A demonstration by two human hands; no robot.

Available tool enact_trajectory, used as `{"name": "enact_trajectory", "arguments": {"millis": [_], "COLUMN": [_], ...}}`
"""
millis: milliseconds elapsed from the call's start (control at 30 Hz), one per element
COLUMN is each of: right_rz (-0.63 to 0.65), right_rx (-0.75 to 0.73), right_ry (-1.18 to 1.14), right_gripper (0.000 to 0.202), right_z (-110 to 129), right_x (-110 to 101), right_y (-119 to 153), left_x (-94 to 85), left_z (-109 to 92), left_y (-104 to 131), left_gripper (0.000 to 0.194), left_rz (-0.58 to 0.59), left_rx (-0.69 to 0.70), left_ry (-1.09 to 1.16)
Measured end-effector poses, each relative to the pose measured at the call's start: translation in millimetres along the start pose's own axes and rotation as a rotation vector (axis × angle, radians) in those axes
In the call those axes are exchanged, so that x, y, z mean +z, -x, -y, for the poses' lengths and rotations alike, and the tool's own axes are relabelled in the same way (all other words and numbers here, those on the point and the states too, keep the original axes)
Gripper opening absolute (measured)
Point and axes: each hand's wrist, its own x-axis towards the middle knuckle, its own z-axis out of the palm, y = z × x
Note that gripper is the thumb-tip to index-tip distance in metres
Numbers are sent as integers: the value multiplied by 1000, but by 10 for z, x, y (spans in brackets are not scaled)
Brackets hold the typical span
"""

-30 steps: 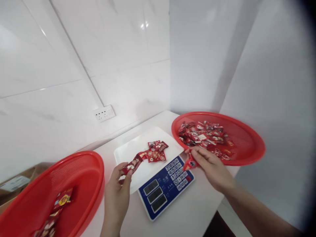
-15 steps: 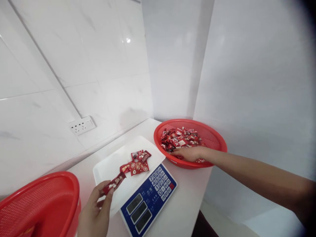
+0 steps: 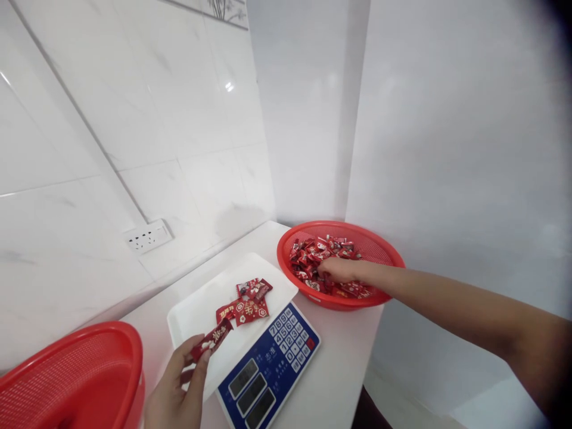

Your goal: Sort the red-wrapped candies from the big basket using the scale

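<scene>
My left hand [image 3: 179, 387] pinches a dark red wrapped candy [image 3: 213, 340] above the near left part of the white scale tray [image 3: 192, 307]. Several red candy packets [image 3: 251, 310] lie together on the tray. My right hand [image 3: 337, 270] reaches into the right red basket [image 3: 388, 253], its fingers curled down among many red wrapped candies [image 3: 313, 285]. Its fingertips are hidden, and I cannot make out what they hold. The blue scale panel [image 3: 272, 363] with number keys sits in front of the tray.
Another red basket [image 3: 134, 357] stands at the lower left. The white table [image 3: 333, 357] meets the tiled wall at the back, where a socket [image 3: 149, 236] is mounted. A grey-white wall rises behind the right basket.
My right hand has shifted from the basket's near left side toward the middle of the candies, and its fingers are more curled. My left hand still holds its candy, and the view has tilted slightly.
</scene>
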Motion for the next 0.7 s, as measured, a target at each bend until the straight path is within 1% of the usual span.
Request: {"name": "enact_trajectory", "arguments": {"millis": [100,233,333,433,600,700], "right_rz": [6,-89,-138,-144,-89,-56], "right_rx": [-48,-50,-30,-37,-70,-92], "right_ry": [30,20,8,-3,-38,-50], "right_gripper": [20,13,15,18,13,19], "right_z": [-103,-183,-200,-184,-116,-69], "right_x": [-175,-316,-344,-356,-360,-328], "right_y": [8,23,19,9,22,50], "left_x": [-1,-3,1,4,-3,-12], "left_z": [12,48,61,52,29,31], "left_y": [-2,-15,-18,-17,-12,-14], "left_gripper": [54,54,55,56,55,55], "left_rz": [2,13,24,20,0,11], "left_rx": [7,15,18,25,32,27], "left_ry": [5,23,19,20,27,22]}}
